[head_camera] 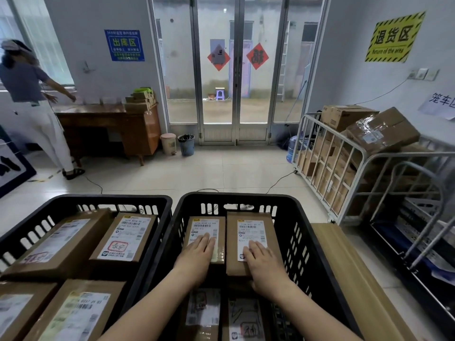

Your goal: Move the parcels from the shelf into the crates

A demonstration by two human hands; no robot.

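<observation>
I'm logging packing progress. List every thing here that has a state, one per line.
left hand: open, flat on left parcel
right hand: open, flat on right parcel
right crate: partly filled
left crate: holds four parcels
glass doors: closed
cage trolley: loaded with cartons

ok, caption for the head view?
Left hand flat on left parcel, right hand on right parcel, in the right crate.
</observation>
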